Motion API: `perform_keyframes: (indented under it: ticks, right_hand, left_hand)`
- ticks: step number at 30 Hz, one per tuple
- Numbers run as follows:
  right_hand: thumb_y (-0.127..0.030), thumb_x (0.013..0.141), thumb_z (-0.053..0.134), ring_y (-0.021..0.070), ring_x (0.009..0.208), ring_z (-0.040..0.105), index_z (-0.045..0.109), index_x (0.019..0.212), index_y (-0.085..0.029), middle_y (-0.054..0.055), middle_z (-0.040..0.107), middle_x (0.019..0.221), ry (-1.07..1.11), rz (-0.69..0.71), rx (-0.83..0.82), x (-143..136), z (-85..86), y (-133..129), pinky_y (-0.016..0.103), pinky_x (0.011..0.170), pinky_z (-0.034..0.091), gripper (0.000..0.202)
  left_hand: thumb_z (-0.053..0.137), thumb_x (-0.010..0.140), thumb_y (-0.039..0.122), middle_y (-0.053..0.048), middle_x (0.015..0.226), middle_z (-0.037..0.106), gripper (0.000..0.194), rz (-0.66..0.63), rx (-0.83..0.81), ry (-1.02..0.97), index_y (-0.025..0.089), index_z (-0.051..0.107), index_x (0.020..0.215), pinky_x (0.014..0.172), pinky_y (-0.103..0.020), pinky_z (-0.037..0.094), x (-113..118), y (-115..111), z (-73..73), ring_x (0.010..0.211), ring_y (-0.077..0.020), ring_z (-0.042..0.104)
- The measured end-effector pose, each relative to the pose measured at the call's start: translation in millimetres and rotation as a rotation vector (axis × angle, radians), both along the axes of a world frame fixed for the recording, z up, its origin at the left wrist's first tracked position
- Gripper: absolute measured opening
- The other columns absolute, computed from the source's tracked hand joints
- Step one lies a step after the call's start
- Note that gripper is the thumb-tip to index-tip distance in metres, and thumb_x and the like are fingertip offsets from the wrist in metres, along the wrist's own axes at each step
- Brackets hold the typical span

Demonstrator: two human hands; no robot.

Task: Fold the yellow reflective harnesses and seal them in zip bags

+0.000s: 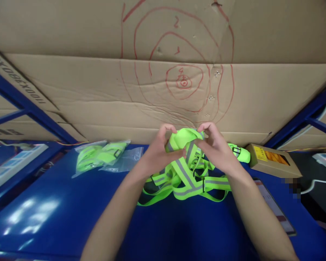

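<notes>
One neon strap harness [187, 174] sat bunched up just below the centre of the frame, over the blue table [57, 203]. The left hand [160, 152] had its fingers curled narrow on the folded top, thumb across the webbing, and the right hand [217, 148] pinched the other side the same way. Fingers hid a lot there, so I couldn't really tell how many layers each grip caught. Looked light, soft and floppy to me, maybe a bit slippery, nothing fragile; only the black slider [203, 185] seemed stiff. I'd say the stacked flat folds were the place to grab, since loose loops would just sag. Bagged straps [89, 157] lay at centre left, with a small carton [274, 159] at centre right and a phone [277, 210] toward the lower right.
</notes>
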State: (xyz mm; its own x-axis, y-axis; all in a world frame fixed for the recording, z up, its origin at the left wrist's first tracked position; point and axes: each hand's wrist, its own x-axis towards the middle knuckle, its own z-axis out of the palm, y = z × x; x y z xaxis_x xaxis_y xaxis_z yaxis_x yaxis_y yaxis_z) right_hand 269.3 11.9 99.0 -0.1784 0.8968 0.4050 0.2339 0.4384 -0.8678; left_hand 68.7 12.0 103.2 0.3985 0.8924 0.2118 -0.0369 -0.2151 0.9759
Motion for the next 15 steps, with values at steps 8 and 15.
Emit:
perform_keyframes:
  ticks: [8,15]
  right_hand:
    - [-0.043,0.103,0.051,0.0151,0.075,0.052,0.058,0.108,-0.024,0.000,0.057,0.088,-0.205,-0.001,0.038,11.4,8.0,0.8,0.028,0.068,0.042,0.021]
    - [-0.065,0.095,0.057,0.0195,0.086,0.066,0.062,0.088,-0.024,0.002,0.065,0.086,0.053,0.215,-0.289,11.2,2.0,9.1,0.032,0.081,0.053,0.042]
  left_hand:
    - [0.070,0.069,0.010,-0.001,0.098,0.072,0.053,-0.166,-0.212,-0.139,0.023,0.055,0.118,0.065,-0.022,0.052,-26.5,9.5,3.3,0.077,-0.0162,0.071]
    - [0.062,0.057,0.013,-0.008,0.098,0.074,0.061,-0.319,-0.315,-0.327,0.018,0.066,0.117,0.071,-0.034,0.057,-39.2,17.2,0.6,0.082,-0.0246,0.072]
